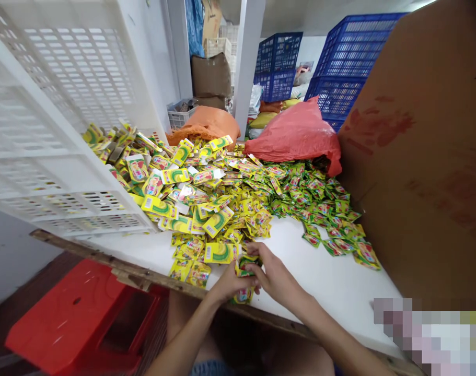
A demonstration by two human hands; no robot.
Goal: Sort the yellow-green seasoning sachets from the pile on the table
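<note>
At the table's front edge my two hands meet over small green candy packets (248,262). My left hand (230,283) is closed around their near side, its fingertips partly hidden. My right hand (275,274) pinches the same packets from the right, with index finger and thumb bent. A yellow box (221,253) with a green banana-like picture lies just left of the packets, close to my left fingers; whether I touch it cannot be made out. Another yellow packet (243,296) shows below my hands. Yellow packets (198,274) lie left of my left hand.
Small yellow boxes (175,176) heap out of a tipped white crate (77,78). Green packets (316,190) spill from a red bag (296,136); an orange bag (214,121) lies behind. A large cardboard box (418,156) walls the right. A red stool (73,313) stands below left.
</note>
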